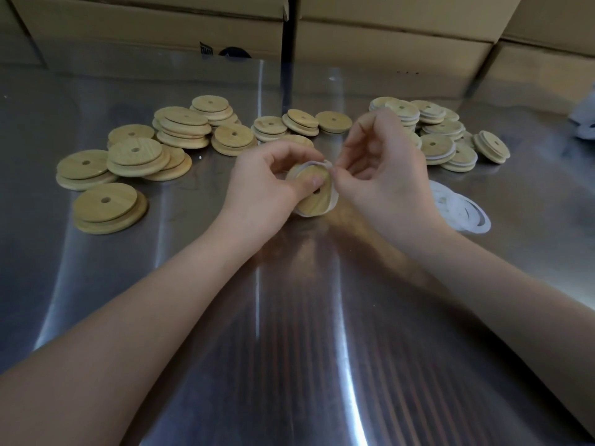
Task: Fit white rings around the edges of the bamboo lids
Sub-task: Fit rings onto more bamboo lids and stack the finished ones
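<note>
Gripped with the left hand (267, 178): one bamboo lid (314, 196), tilted and low over the steel table (289, 317), fingers curled round its far edge, thumb pressed on its face beside the centre hole; could not tell whether its lower edge touched the metal. Pinched between thumb and fingertip of the right hand (383, 169): a slack loop of the white ring (326, 163), standing proud at the lid's upper right edge. Looked seated along the lower and right rim; could not tell about the stretch hidden under the left fingers. Judged that loop the weak spot: pulled too hard, likely to drag the seated part off the opposite edge; released too soon, likely to spring off altogether or settle twisted. Saw a second hazard in the one-handed hold, with thumb pressure off centre and the lid tilted, so that a sideways tug on the ring might have levered the lid out of the grip and dropped it. Noted bare lids (135, 156) heaped to the left, ringed lids (441, 136) stacked to the right, and spare rings (463, 210) lying just beside the right wrist, near enough to be swept along by a careless forearm. Cardboard boxes (386, 43) behind, well apart from the work.
</note>
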